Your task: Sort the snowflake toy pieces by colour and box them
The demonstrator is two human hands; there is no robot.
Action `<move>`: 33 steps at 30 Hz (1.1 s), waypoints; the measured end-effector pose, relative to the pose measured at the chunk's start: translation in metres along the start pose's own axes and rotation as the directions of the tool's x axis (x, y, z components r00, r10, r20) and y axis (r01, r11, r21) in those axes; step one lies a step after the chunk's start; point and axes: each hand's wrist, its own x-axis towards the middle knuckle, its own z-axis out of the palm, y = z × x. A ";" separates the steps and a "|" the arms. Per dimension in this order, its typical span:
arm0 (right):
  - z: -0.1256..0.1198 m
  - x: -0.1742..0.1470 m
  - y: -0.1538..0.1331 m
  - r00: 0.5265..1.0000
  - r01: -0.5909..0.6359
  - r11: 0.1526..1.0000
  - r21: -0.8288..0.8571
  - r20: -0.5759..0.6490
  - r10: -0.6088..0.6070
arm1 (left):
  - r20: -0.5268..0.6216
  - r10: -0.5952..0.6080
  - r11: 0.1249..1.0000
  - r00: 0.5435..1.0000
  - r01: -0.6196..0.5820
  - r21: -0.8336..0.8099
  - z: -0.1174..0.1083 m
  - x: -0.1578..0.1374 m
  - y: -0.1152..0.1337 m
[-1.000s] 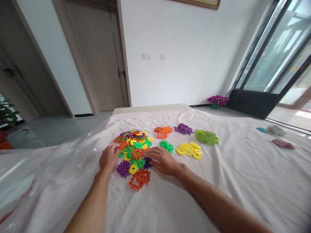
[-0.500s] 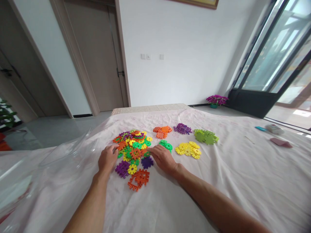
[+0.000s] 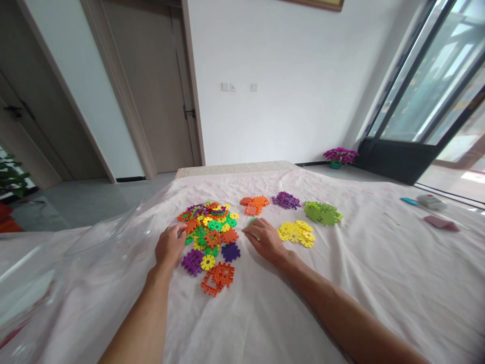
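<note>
Plastic pieces in several colours on a cloth-covered surface (image 3: 265, 313). The mixed pile (image 3: 212, 225) lies left of centre, with orange, green, yellow and purple pieces overlapping. The left hand (image 3: 168, 247) is at its left edge, fingers partly curled; whether they grip a piece cannot be told. The right hand (image 3: 268, 241) is right of the pile and apart from it, palm down with fingers drawn together, over green discs (image 3: 252, 221) that it mostly covers; whether it holds one cannot be told.

Beyond and to the right lie single-colour groups: an orange group (image 3: 255, 204), a purple group (image 3: 286, 200), a lime group (image 3: 324, 214) and a yellow group (image 3: 295, 233), each separate from the others.

Progress, as judged from the layout: partway. Five colours appear to have a place of their own, while the mixed pile, larger than any one group, seems left to divide. At its near side lie a purple grid (image 3: 192, 262), a yellow disc (image 3: 208, 262), a violet square (image 3: 231, 252) and overlapping orange frames (image 3: 223, 274), apparently ungrouped.
</note>
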 end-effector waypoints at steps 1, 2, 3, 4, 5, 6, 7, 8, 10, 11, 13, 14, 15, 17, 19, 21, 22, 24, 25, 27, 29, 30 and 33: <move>0.002 0.000 -0.008 0.996 0.077 0.995 0.057 0.037 -0.079 | -0.001 -0.003 1.000 1.000 0.003 0.002 0.000 0.000 0.000; 0.004 0.001 -0.016 0.985 0.146 0.983 0.110 0.074 -0.155 | -0.002 -0.005 1.000 1.000 0.005 0.002 0.000 0.000 0.000; 0.005 0.001 -0.024 0.967 0.208 0.965 0.159 0.115 -0.228 | -0.002 -0.005 1.000 1.000 0.005 0.002 0.000 0.000 0.000; 0.007 0.001 -0.030 0.944 0.261 0.944 0.204 0.153 -0.294 | -0.001 -0.005 1.000 1.000 0.005 0.001 0.000 -0.001 0.000; 0.008 0.002 -0.036 0.918 0.302 0.922 0.241 0.186 -0.350 | -0.001 -0.005 1.000 1.000 0.005 0.001 0.000 -0.001 0.000; 0.009 0.002 -0.041 0.895 0.333 0.904 0.269 0.212 -0.393 | -0.001 -0.005 1.000 1.000 0.005 0.000 0.000 -0.001 0.000; 0.010 0.002 -0.044 0.874 0.358 0.889 0.286 0.233 -0.427 | -0.002 -0.005 1.000 1.000 0.005 0.000 0.000 0.000 0.000; 0.011 0.001 -0.047 0.856 0.377 0.878 0.295 0.252 -0.452 | -0.002 -0.004 1.000 1.000 0.004 0.001 0.000 0.000 0.000; 0.012 0.001 -0.050 0.830 0.405 0.867 0.292 0.279 -0.482 | -0.002 -0.005 1.000 1.000 0.005 0.006 0.000 0.000 0.000; 0.011 0.000 -0.051 0.820 0.417 0.863 0.287 0.290 -0.493 | -0.001 -0.006 1.000 1.000 0.006 0.008 0.000 0.000 0.000; 0.011 -0.001 -0.052 0.803 0.445 0.850 0.281 0.294 -0.518 | 0.004 -0.008 1.000 1.000 0.008 0.011 0.000 0.000 0.001; 0.011 -0.001 -0.053 0.797 0.458 0.843 0.282 0.291 -0.530 | 0.006 -0.009 1.000 1.000 0.008 0.010 0.000 -0.001 0.001; 0.011 -0.002 -0.053 0.791 0.468 0.837 0.284 0.287 -0.540 | 0.007 -0.008 1.000 1.000 0.008 0.008 -0.001 -0.001 0.002; 0.011 -0.002 -0.054 0.783 0.482 0.828 0.287 0.283 -0.554 | 0.011 -0.003 1.000 1.000 0.003 0.002 -0.001 -0.002 0.002; 0.011 -0.003 -0.054 0.775 0.494 0.824 0.278 0.289 -0.562 | 0.012 0.001 1.000 1.000 -0.001 -0.001 -0.001 -0.002 0.002; 0.012 -0.003 -0.053 0.770 0.507 0.822 0.258 0.294 -0.567 | 0.014 0.001 1.000 1.000 -0.001 -0.001 -0.001 -0.001 0.001; 0.012 -0.003 -0.053 0.771 0.510 0.824 0.247 0.292 -0.565 | 0.013 -0.001 1.000 1.000 0.001 0.001 0.000 -0.001 0.001; 0.012 -0.003 -0.051 0.800 0.485 0.846 0.222 0.278 -0.532 | 0.011 -0.004 1.000 1.000 0.004 0.004 0.000 0.000 0.001; 0.011 -0.003 -0.050 0.828 0.451 0.867 0.211 0.264 -0.495 | 0.010 -0.005 1.000 1.000 0.005 0.005 0.000 0.000 0.000; 0.010 -0.002 -0.047 0.895 0.341 0.920 0.192 0.233 -0.381 | 0.007 -0.007 1.000 1.000 0.007 0.006 0.000 0.000 0.000; 0.007 0.001 -0.039 0.958 0.194 0.963 0.186 0.174 -0.227 | 0.005 -0.006 1.000 1.000 0.006 0.004 0.000 0.000 0.001; 0.005 0.003 -0.034 0.982 0.115 0.975 0.189 0.124 -0.140 | 0.005 -0.005 1.000 1.000 0.005 0.004 0.000 0.000 0.001; 0.001 0.011 -0.007 0.987 -0.110 0.967 0.231 -0.089 0.134 | 0.005 -0.003 1.000 1.000 0.003 0.010 -0.001 -0.001 0.002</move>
